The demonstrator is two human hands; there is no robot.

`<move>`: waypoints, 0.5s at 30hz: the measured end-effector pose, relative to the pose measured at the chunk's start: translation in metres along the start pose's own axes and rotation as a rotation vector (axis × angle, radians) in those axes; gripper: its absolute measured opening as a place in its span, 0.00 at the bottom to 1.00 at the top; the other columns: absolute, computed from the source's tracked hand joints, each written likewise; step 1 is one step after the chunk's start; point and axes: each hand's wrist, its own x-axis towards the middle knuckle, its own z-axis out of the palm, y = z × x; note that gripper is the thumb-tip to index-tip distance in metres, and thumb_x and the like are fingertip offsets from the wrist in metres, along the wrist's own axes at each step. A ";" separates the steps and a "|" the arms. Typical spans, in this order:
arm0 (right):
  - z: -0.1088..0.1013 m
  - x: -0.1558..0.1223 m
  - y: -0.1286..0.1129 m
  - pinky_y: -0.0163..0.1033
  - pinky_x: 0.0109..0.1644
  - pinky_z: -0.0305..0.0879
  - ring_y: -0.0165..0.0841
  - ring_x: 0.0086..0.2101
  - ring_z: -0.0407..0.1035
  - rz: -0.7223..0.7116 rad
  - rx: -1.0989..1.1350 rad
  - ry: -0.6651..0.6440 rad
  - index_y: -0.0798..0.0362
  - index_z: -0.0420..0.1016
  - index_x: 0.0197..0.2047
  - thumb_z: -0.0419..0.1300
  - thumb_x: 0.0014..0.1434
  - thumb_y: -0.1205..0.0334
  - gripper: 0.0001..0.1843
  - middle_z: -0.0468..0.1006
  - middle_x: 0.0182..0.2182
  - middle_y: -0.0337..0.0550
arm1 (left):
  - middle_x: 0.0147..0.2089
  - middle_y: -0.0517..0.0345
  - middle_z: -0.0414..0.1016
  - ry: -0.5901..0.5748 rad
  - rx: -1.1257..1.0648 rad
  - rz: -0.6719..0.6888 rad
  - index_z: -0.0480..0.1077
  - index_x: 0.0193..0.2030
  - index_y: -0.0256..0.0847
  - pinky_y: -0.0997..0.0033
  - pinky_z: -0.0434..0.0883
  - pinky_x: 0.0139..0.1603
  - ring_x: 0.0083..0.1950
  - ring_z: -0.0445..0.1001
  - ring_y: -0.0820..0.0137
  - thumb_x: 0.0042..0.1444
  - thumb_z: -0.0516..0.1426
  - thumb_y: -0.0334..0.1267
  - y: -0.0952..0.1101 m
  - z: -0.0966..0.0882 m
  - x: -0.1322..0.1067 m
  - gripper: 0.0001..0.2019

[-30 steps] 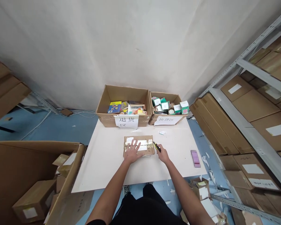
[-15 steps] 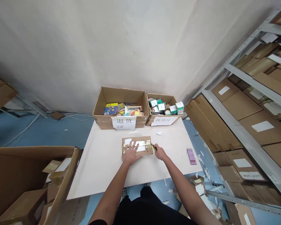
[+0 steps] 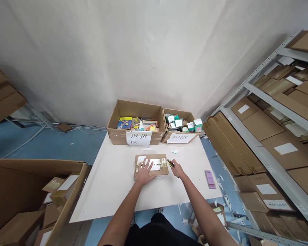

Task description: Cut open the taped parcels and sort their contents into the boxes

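Note:
A small taped cardboard box (image 3: 163, 168) lies flat on the white table (image 3: 113, 181), with white labels and shiny tape across its top. My left hand (image 3: 144, 173) rests on the box's left part, fingers spread over the label. Just off the box's right end, my right hand (image 3: 177, 168) is wrapped round a yellow and black box cutter (image 3: 170, 164). The cutter's tip points at the box's right edge; whether it touches the cardboard I cannot tell.
Behind stand two open cartons with paper signs, one holding books (image 3: 124, 123), the other green-and-white small boxes (image 3: 179, 123). A blurred purple item (image 3: 209, 179) lies at the table's right. A large carton (image 3: 74, 167) of parcels stands left; loaded shelves (image 3: 261, 150) rise right.
My right hand with the box cutter has drawn slightly away from the box's right end. My left hand stays on the box. The whole view has shifted a little.

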 end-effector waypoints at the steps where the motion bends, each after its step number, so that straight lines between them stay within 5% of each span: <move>1: 0.003 0.002 -0.003 0.35 0.38 0.62 0.35 0.33 0.73 -0.011 -0.026 -0.004 0.43 0.67 0.57 0.55 0.64 0.69 0.20 0.80 0.38 0.41 | 0.83 0.57 0.44 0.001 -0.003 -0.001 0.48 0.80 0.54 0.40 0.35 0.79 0.83 0.30 0.49 0.58 0.52 0.72 0.000 0.000 0.001 0.48; 7: 0.011 0.002 -0.006 0.33 0.38 0.60 0.37 0.39 0.75 -0.039 -0.116 -0.021 0.44 0.67 0.56 0.56 0.63 0.70 0.20 0.81 0.41 0.44 | 0.83 0.57 0.44 -0.013 -0.016 -0.003 0.47 0.80 0.55 0.40 0.35 0.79 0.83 0.31 0.50 0.58 0.52 0.73 0.000 0.000 0.004 0.48; 15: 0.017 -0.024 0.011 0.35 0.31 0.61 0.36 0.28 0.72 0.024 -0.019 -0.094 0.45 0.69 0.51 0.60 0.59 0.68 0.18 0.80 0.36 0.43 | 0.83 0.57 0.42 -0.038 -0.001 -0.008 0.48 0.80 0.53 0.40 0.34 0.79 0.83 0.29 0.50 0.58 0.52 0.73 0.002 -0.004 0.008 0.49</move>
